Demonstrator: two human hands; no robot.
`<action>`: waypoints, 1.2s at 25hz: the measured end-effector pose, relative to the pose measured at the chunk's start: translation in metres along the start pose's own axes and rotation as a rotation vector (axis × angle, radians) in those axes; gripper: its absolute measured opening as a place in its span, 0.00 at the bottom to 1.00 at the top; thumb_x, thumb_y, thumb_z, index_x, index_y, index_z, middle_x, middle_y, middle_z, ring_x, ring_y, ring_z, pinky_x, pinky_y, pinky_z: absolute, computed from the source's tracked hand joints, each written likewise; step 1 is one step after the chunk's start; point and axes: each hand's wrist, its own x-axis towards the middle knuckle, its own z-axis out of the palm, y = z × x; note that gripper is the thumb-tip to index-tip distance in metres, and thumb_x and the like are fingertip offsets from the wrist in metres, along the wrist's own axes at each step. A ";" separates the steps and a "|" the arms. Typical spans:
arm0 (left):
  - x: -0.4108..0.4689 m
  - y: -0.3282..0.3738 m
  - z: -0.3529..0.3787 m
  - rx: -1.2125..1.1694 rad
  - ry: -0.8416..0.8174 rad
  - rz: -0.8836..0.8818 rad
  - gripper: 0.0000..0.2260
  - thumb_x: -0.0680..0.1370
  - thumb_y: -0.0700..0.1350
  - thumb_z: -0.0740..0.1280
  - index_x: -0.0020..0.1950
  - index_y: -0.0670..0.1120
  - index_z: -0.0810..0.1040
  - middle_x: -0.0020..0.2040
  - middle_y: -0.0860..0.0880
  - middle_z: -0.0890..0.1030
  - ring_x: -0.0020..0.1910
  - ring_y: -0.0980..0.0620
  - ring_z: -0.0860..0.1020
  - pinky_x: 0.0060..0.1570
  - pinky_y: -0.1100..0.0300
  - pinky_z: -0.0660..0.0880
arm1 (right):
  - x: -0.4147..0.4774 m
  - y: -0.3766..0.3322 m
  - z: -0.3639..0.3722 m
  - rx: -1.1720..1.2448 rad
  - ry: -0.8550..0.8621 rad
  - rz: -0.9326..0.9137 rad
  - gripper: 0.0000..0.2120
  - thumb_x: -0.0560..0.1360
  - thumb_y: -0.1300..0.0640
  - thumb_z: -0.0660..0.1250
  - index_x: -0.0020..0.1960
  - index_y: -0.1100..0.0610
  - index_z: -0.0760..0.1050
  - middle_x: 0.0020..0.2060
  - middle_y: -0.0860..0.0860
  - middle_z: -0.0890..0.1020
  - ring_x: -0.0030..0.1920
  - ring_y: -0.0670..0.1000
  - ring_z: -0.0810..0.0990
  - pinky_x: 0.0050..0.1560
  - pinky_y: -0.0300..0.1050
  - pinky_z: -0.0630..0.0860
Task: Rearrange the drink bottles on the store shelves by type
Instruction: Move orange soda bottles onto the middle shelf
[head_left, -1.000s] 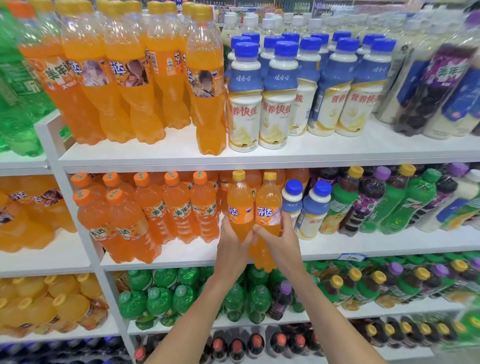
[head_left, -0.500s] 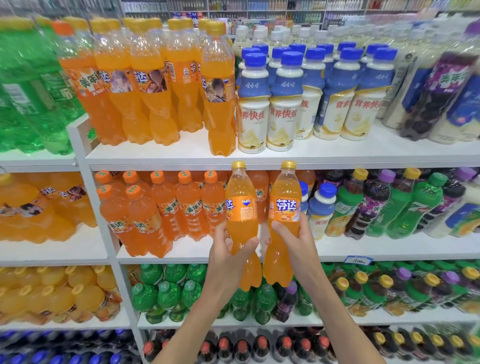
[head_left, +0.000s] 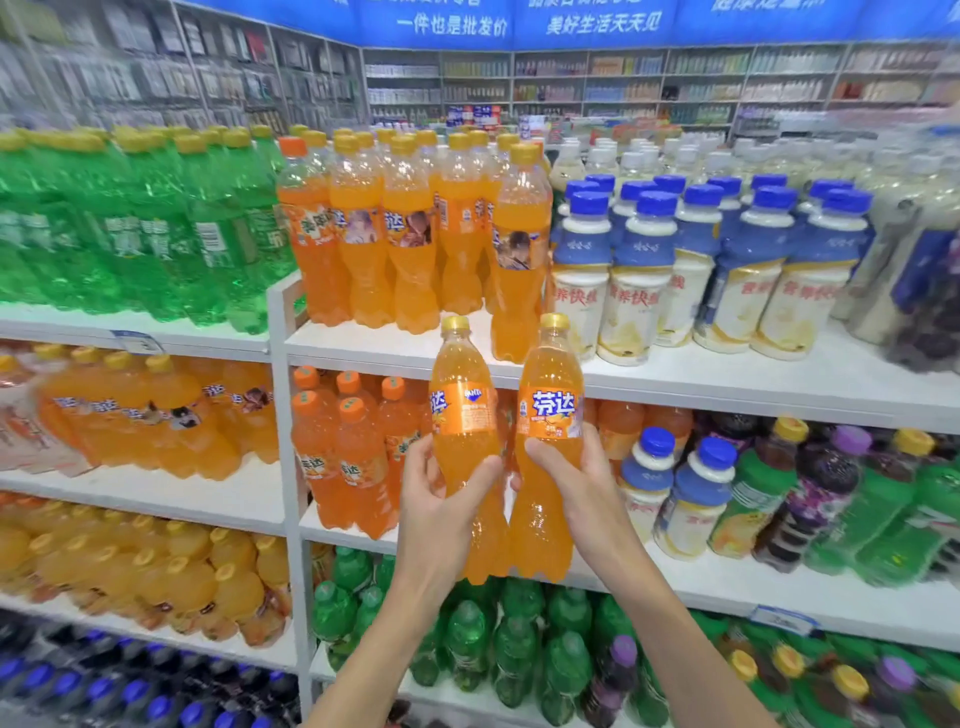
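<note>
Left hand (head_left: 441, 499) grips left orange bottle (head_left: 462, 415), right hand (head_left: 576, 483) grips right orange bottle (head_left: 548, 395), both at the waist below the label, upright, side by side before the top shelf (head_left: 675, 374); full, so probably heavyish, smooth plastic, likely slippery.

Blue banner (head_left: 519, 21) with white lettering spanning top of far wall. Wall racks (head_left: 623, 83) beneath holding small packaged goods, blurred. Hanging packets (head_left: 130, 67) lining left wall. Price tag (head_left: 784, 618) showing lower right.
</note>
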 end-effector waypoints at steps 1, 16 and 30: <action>0.006 0.007 -0.007 -0.034 0.026 -0.002 0.32 0.71 0.59 0.79 0.70 0.53 0.72 0.61 0.50 0.84 0.62 0.48 0.82 0.60 0.49 0.80 | 0.005 -0.004 0.009 0.000 -0.012 -0.005 0.16 0.78 0.51 0.73 0.64 0.46 0.75 0.55 0.48 0.86 0.57 0.51 0.86 0.63 0.63 0.79; 0.156 0.075 -0.131 -0.086 -0.142 0.170 0.32 0.69 0.51 0.81 0.72 0.52 0.75 0.59 0.50 0.86 0.59 0.49 0.85 0.60 0.43 0.80 | 0.086 -0.052 0.156 -0.146 0.167 -0.234 0.42 0.65 0.31 0.78 0.74 0.44 0.70 0.63 0.43 0.83 0.65 0.47 0.81 0.69 0.62 0.75; 0.235 0.088 -0.089 -0.011 -0.175 0.356 0.34 0.70 0.57 0.81 0.71 0.67 0.69 0.71 0.53 0.78 0.72 0.53 0.75 0.72 0.50 0.71 | 0.171 -0.076 0.170 -0.446 0.457 -0.315 0.44 0.73 0.35 0.71 0.80 0.50 0.56 0.74 0.51 0.74 0.73 0.54 0.73 0.72 0.58 0.72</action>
